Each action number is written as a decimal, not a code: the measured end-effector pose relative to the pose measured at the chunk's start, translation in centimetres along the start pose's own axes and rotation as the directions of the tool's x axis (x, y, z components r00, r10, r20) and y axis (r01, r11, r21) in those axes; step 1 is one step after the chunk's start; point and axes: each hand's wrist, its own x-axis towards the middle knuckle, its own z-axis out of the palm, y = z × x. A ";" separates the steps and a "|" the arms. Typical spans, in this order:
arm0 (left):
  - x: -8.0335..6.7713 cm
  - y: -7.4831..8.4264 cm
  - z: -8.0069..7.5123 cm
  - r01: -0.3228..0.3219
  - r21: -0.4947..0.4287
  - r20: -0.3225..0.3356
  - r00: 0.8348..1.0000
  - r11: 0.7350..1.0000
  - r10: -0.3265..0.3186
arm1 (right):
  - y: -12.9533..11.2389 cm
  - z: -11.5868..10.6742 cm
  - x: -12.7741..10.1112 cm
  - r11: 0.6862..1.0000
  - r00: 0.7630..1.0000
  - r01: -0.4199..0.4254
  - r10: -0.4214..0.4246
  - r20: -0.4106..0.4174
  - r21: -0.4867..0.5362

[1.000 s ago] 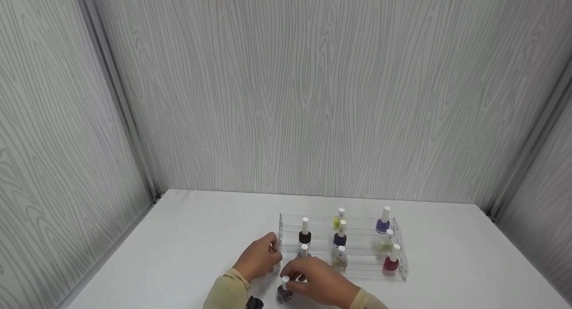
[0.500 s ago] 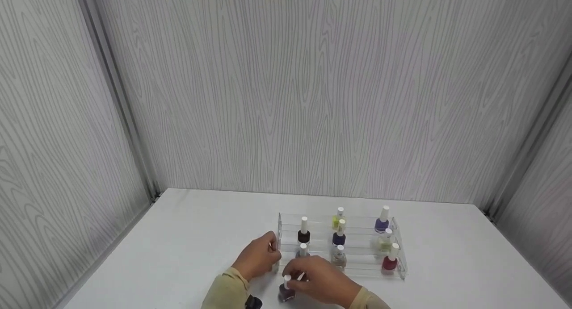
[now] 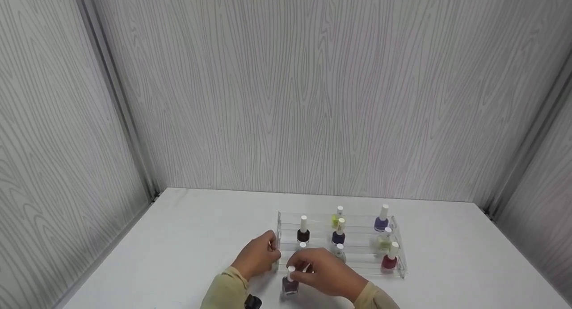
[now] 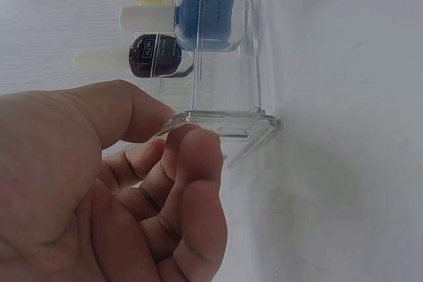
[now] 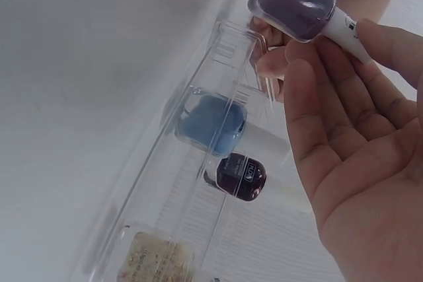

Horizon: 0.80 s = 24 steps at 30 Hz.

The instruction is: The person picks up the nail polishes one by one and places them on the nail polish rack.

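My right hand (image 3: 328,273) pinches a nail polish bottle (image 3: 290,286) by its white cap, just in front of the rack's near left corner. In the right wrist view, this bottle (image 5: 295,1) holds dusky purple polish and its cap lies between thumb and fingers. A clear stepped display rack (image 3: 364,270) stands on the table. The left hand (image 3: 257,256) grips the rack's left side panel (image 4: 228,122), thumb on one face and fingers on the other. Nearest that panel sit a blue bottle (image 4: 211,19) and a dark red one (image 4: 155,55).
Several other white-capped bottles stand on the rack: red (image 3: 389,261), violet (image 3: 381,224), yellow (image 3: 336,220), navy (image 3: 338,237) and a glittery one (image 5: 155,259). A black object (image 3: 253,302) shows by the left sleeve. Grey wood-patterned panels (image 3: 290,99) enclose the white table (image 3: 201,219).
The right hand has carried the purple bottle slightly forward and right, closer to the rack, and the bottle now looks more upright. The left hand keeps its grip on the panel.
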 end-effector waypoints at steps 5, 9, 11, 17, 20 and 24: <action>0.0 -0.1 0.0 -0.001 -0.003 0.008 1.000 1.000 0.002 | -0.1 -0.4 0.0 0.998 1.000 -0.019 0.019 0.005 0.052; 0.1 -0.1 0.1 0.011 -0.006 0.006 1.000 1.000 -0.011 | 0.2 -0.6 0.1 0.997 0.999 -0.031 0.031 0.007 0.071; 0.1 -0.1 0.1 0.014 -0.011 0.006 1.000 1.000 -0.014 | 0.3 -0.6 0.1 0.997 0.999 -0.035 0.035 0.004 0.071; 0.1 -0.1 0.1 0.005 -0.019 0.005 1.000 1.000 -0.005 | 0.4 -0.6 0.0 0.998 1.000 -0.023 0.024 -0.008 0.063; 0.0 -0.1 0.0 0.000 -0.014 0.003 1.000 1.000 0.000 | 0.4 -0.6 0.0 0.998 1.000 -0.019 0.020 -0.011 0.058; 0.0 -0.1 0.1 0.012 -0.008 0.004 1.000 1.000 -0.012 | 0.4 -0.6 0.0 0.998 1.000 -0.021 0.021 -0.014 0.052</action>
